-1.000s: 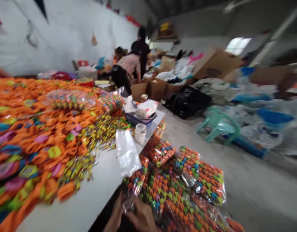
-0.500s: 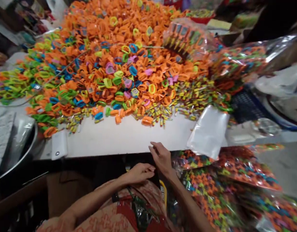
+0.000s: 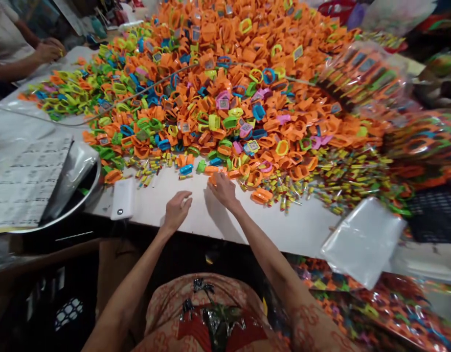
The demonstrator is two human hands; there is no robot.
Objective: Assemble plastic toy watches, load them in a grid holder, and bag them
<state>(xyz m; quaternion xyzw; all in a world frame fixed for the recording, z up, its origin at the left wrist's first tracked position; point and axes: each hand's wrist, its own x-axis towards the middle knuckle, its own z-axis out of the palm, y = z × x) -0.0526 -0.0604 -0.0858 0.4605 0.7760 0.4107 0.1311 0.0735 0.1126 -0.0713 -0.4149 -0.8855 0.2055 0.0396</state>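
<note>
A huge heap of small plastic pieces (image 3: pixel 225 93), mostly orange with green, blue, pink and yellow ones, covers the white table (image 3: pixel 196 215). My right hand (image 3: pixel 221 189) lies at the heap's near edge, its fingertips on orange pieces; whether it grips one is hidden. My left hand (image 3: pixel 177 210) hovers over bare table just left of it, fingers loosely spread and holding nothing. A strip of small yellow sticks (image 3: pixel 321 186) lies along the heap's front right.
A white power bank (image 3: pixel 122 201) lies at the table edge. Left, a metal bowl (image 3: pixel 69 210) holds a printed sheet (image 3: pixel 25 183). Clear empty bags (image 3: pixel 361 242) lie right; filled bags (image 3: pixel 361 78) beyond and below. Another person's hands (image 3: pixel 45 49) work at far left.
The view swung from the room down to the table. Both my hands rose from my lap below the table edge and reached forward onto the table, the right one to the heap.
</note>
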